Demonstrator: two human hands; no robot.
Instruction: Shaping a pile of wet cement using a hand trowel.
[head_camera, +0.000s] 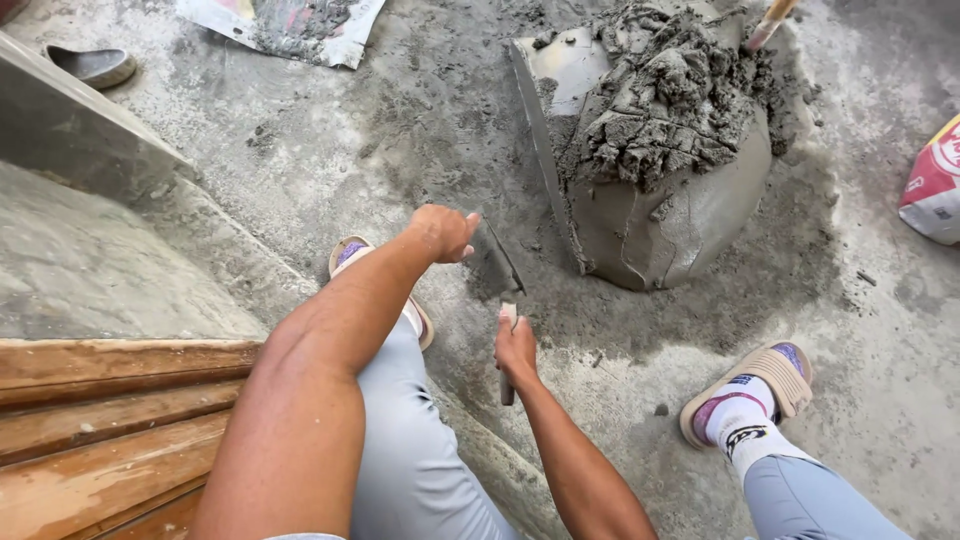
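The right hand (516, 350) is clenched around the handle of a trowel (497, 270), whose grey blade points away from the person and lies low over the concrete floor (330, 140), just short of the mortar heap (660, 150). The left hand (445, 232) has its fingers curled loosely and rests at the far edge of the trowel blade, though whether it pinches the blade or only touches it cannot be told. Wooden planks (110, 420) lie at the left, and a sandal (770, 375) stands right of the trowel.
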